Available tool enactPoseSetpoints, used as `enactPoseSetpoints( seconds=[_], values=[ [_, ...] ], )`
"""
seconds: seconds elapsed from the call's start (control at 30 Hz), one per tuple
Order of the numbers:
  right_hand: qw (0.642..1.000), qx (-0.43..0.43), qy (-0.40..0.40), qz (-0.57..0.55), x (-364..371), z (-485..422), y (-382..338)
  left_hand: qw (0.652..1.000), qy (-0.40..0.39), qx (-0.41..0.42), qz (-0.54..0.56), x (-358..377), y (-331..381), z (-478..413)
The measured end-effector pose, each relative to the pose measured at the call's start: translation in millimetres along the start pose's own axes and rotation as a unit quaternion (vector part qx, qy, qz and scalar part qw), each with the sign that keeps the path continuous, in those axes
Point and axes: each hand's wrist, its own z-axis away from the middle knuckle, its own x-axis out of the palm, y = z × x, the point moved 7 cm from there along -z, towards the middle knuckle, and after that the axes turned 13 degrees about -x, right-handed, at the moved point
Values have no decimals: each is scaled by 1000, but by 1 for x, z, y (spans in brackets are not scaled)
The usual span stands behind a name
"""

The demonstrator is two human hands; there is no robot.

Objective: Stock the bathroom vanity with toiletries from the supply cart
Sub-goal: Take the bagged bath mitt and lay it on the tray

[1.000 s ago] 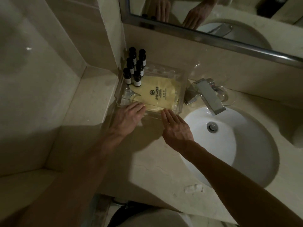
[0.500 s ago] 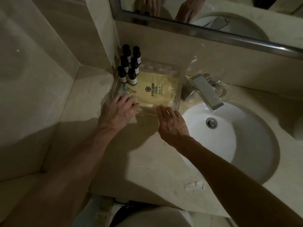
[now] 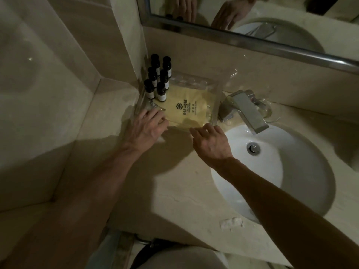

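Observation:
A clear acrylic tray [image 3: 214, 105] sits in the back left corner of the vanity. Several small dark bottles [image 3: 157, 78] with white labels stand in its back left part. A yellow packet [image 3: 186, 107] with a dark logo lies flat in the tray. My left hand [image 3: 147, 127] rests on the tray's front left edge, fingers straight and touching the packet's corner. My right hand [image 3: 210, 140] touches the tray's front right edge with relaxed, slightly bent fingers. Neither hand grips anything.
A chrome faucet [image 3: 246, 109] stands right of the tray over the white round basin [image 3: 291, 171]. A mirror [image 3: 252, 18] with a metal frame hangs above. A small white wrapper [image 3: 231, 223] lies near the counter's front edge. Walls close in on the left.
Both hands stay at the tray's front edge. The right hand's fingers have bent a little and the left hand has shifted slightly onto the tray's corner.

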Motion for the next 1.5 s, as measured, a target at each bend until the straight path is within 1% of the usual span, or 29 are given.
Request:
enactPoseSetpoints(
  seconds=[0.07, 0.13, 0.2, 0.3, 0.37, 0.5, 0.63, 0.73, 0.93, 1.1, 1.23, 1.5],
  values=[
    [1000, 6, 29, 1, -4, -2, 6, 1000, -11, 7, 1, 3, 0, -1],
    [999, 5, 42, -2, -2, -5, 7, 1000, -11, 20, 11, 6, 0, -3],
    [999, 11, 35, -12, 3, -7, 10, 999, -5, 36, 12, 7, 1, -5],
    [999, 23, 26, -21, 8, -6, 14, 999, -3, 38, -2, 10, -4, -3],
    [999, 20, 27, -20, 9, -6, 16, 999, 5, 32, -4, 14, -9, 1],
    [1000, 10, 5, -25, 16, -8, 17, 999, 27, 38, 1, 12, -16, 1],
    [999, 2, 19, -41, 22, -9, 18, 999, -3, 39, 13, 19, -20, 0],
    [998, 19, 25, -49, 22, -10, 17, 1000, -14, 22, 8, 22, -20, -2],
    [998, 29, 45, -45, 22, -11, 17, 999, 24, 39, -8, 23, -20, -2],
    [997, 30, 63, -34, 21, -11, 17, 997, 33, 63, 13, 15, -17, 2],
    [996, 23, 76, -33, 20, -12, 18, 996, 30, 51, 62, 0, -17, -3],
    [993, 6, 102, -52, 8, -14, 24, 999, 3, 34, 31, -2, -14, -4]
  ],
)
